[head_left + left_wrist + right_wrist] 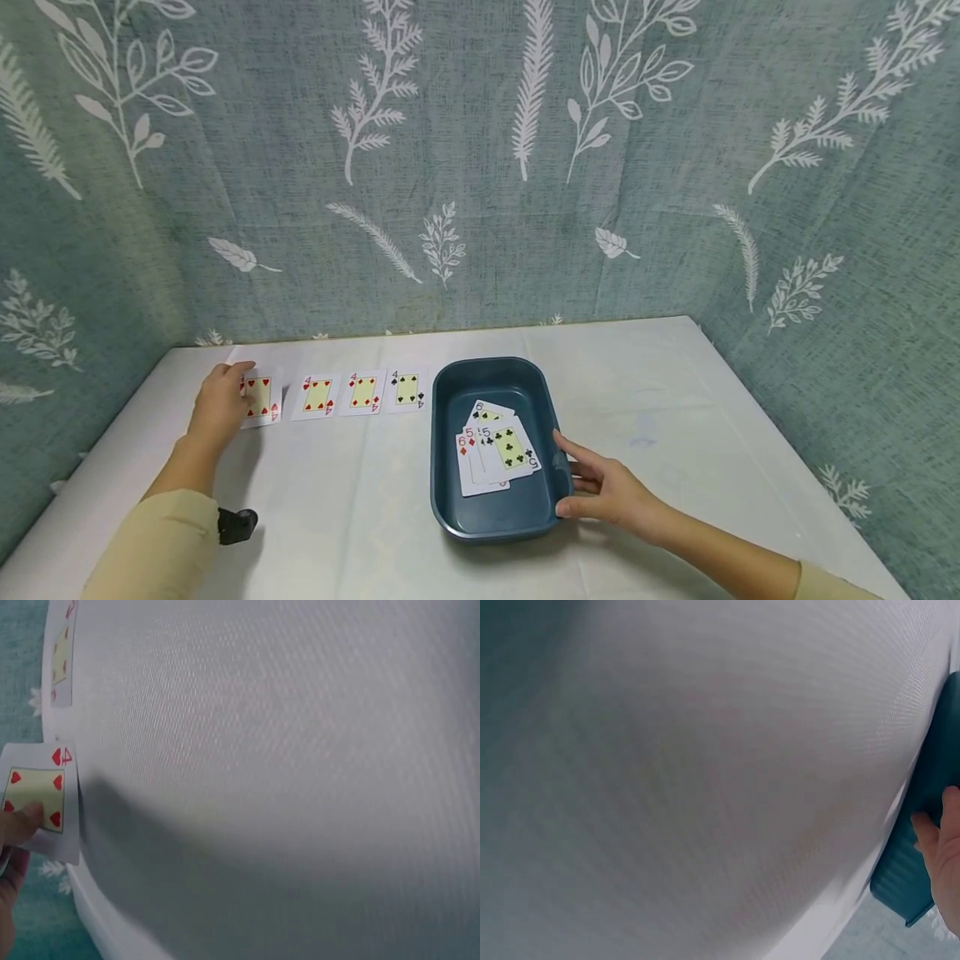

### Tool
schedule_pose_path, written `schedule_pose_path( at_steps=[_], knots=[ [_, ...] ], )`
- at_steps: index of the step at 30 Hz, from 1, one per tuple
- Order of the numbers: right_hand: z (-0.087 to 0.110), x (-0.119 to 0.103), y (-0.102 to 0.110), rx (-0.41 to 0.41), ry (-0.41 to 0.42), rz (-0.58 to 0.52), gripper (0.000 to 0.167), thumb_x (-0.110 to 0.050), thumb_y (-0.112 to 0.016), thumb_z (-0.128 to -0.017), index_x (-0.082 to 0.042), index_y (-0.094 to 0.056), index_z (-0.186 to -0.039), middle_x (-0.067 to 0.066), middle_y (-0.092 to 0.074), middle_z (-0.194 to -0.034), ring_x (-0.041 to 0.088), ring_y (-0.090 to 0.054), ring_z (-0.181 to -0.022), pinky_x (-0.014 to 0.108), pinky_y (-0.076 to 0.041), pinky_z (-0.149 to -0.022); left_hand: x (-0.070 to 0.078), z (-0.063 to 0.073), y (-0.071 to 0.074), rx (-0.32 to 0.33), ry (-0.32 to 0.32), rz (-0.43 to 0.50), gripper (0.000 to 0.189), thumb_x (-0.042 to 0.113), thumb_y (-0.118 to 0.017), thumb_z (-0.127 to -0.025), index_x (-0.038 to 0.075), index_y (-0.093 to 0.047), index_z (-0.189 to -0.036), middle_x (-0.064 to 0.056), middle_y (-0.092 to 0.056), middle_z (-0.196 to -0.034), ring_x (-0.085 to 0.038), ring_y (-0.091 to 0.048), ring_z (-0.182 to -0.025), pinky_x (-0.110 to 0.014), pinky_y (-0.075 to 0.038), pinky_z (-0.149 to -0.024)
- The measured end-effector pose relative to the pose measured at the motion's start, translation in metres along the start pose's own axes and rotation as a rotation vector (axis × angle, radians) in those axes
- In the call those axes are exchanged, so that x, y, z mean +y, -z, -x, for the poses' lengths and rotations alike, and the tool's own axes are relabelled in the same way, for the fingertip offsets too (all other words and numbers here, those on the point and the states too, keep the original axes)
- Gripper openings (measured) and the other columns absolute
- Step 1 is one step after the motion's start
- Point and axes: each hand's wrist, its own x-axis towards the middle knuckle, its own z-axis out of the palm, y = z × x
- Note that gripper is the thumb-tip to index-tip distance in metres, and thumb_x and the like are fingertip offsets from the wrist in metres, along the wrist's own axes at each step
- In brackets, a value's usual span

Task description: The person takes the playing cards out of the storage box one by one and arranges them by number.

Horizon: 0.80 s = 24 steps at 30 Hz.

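Observation:
My left hand [219, 402] is at the far left of the table, pinching a four of hearts [37, 791] between thumb and fingers. In the left wrist view the thumb lies across the card's face. To its right, face up in a row, lie two red fours [317, 397] and a four of spades [407, 390]. A dark blue plastic bin [495, 527] stands right of the row. Inside it several cards overlap, a five of clubs [510, 450] on top and a six of diamonds [480, 485] partly covered. My right hand [611, 496] grips the bin's right side.
A white cloth [337, 508] covers the table. Green fabric with white leaf prints [465, 150] hangs behind the table and along both sides. A black strap with a small device [237, 527] is on the left wrist.

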Motion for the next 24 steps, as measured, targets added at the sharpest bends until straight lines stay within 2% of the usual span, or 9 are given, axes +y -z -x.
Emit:
schedule_pose_path(
  at_steps=[7, 9, 15, 20, 24],
  knots=[
    [0.000, 0.001, 0.000, -0.001, 0.007, 0.010, 0.088, -0.019, -0.076, -0.080, -0.006, -0.024, -0.150, 0.034, -0.041, -0.137, 0.039, -0.056, -0.116, 0.030, -0.051, -0.087, 0.003, -0.005, -0.008, -0.010, -0.083, -0.062, 0.055, -0.016, -0.068, -0.067, -0.014, -0.047, -0.119, -0.038, -0.045, -0.103, -0.056, -0.045, -0.093, -0.062, -0.040, -0.077],
    [-0.001, 0.001, 0.000, 0.000, 0.008, 0.013, 0.088, -0.019, -0.076, -0.080, -0.006, -0.024, -0.150, 0.034, -0.041, -0.138, 0.039, -0.056, -0.116, 0.030, -0.051, -0.087, 0.004, -0.005, -0.011, -0.016, -0.072, -0.068, 0.055, -0.016, -0.068, -0.067, -0.015, -0.047, -0.119, -0.039, -0.044, -0.103, -0.056, -0.044, -0.094, -0.062, -0.040, -0.077],
    [-0.001, 0.002, 0.000, 0.001, 0.004, 0.023, 0.088, -0.020, -0.076, -0.080, -0.007, -0.024, -0.150, 0.033, -0.039, -0.140, 0.040, -0.054, -0.118, 0.030, -0.051, -0.087, 0.007, -0.009, -0.015, -0.022, 0.022, -0.027, 0.053, -0.014, -0.066, -0.071, -0.014, -0.046, -0.120, -0.039, -0.042, -0.107, -0.057, -0.042, -0.100, -0.063, -0.038, -0.082],
    [-0.001, 0.002, 0.001, 0.002, -0.001, 0.025, 0.089, -0.021, -0.076, -0.080, -0.008, -0.023, -0.150, 0.032, -0.039, -0.140, 0.040, -0.054, -0.118, 0.030, -0.051, -0.087, 0.008, -0.011, -0.018, -0.001, 0.053, -0.012, 0.052, -0.013, -0.065, -0.071, -0.014, -0.046, -0.119, -0.040, -0.043, -0.108, -0.059, -0.043, -0.099, -0.064, -0.038, -0.084],
    [-0.001, 0.002, 0.000, 0.001, 0.013, 0.008, 0.088, -0.019, -0.076, -0.080, -0.006, -0.024, -0.150, 0.035, -0.038, -0.140, 0.042, -0.053, -0.118, 0.030, -0.051, -0.087, 0.007, -0.012, -0.021, -0.028, 0.103, -0.004, 0.051, -0.009, -0.066, -0.074, -0.015, -0.045, -0.120, -0.041, -0.043, -0.110, -0.059, -0.042, -0.101, -0.064, -0.037, -0.086]
  ],
)
